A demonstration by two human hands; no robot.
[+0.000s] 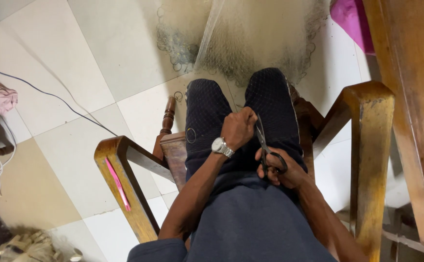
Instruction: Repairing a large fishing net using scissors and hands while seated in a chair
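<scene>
Left hand [237,127] clenched on netting [251,43] over lap | scissors [266,148] gripped by right hand [285,171] | risk: fingers nicked, blades held close beside the fist.

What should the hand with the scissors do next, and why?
Probably close the scissors gently. The right hand has its fingers through the black loops, and the blades point up beside the left hand, which looks pinched around the fine net over the knees. I cannot tell exactly what sits between the blades, so a small, slow snip seems safest for the fingers nearby.
</scene>
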